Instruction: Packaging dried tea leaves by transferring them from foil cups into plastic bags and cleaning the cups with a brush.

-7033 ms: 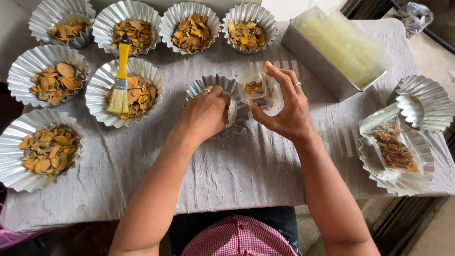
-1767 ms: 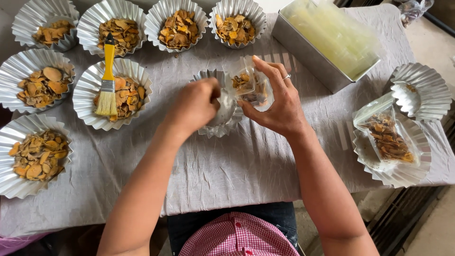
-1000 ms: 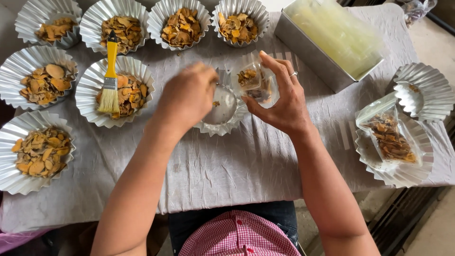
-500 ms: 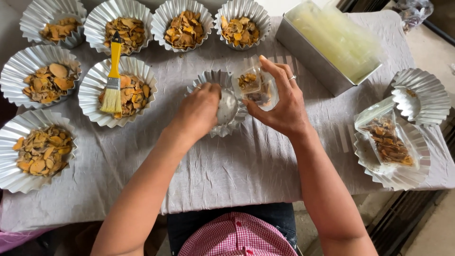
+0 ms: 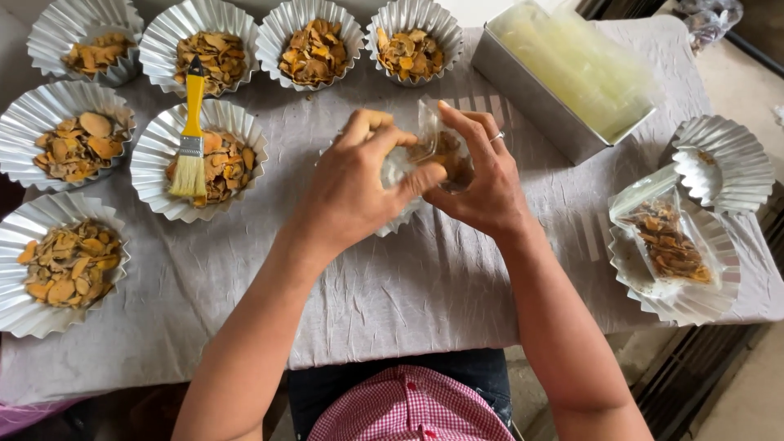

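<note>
My right hand point(image 5: 478, 175) holds a small clear plastic bag point(image 5: 445, 151) partly filled with dried orange-brown slices, just above a fluted foil tray point(image 5: 398, 219) at the table's middle. My left hand point(image 5: 359, 184) covers most of that tray, its fingertips pinched at the bag's open mouth. Whether the left fingers hold slices is hidden. A ring shows on my right hand.
Several foil trays of dried slices line the back and left, one point(image 5: 155, 167) with a yellow-handled brush point(image 5: 191, 135) lying in it. A metal tin of clear bags point(image 5: 572, 73) stands at back right. A filled bag point(image 5: 665, 241) lies in a tray at right, beside stacked trays point(image 5: 723, 159).
My left hand has lifted from the middle tray to the mouth of the bag. My right hand keeps holding the bag in about the same place.
</note>
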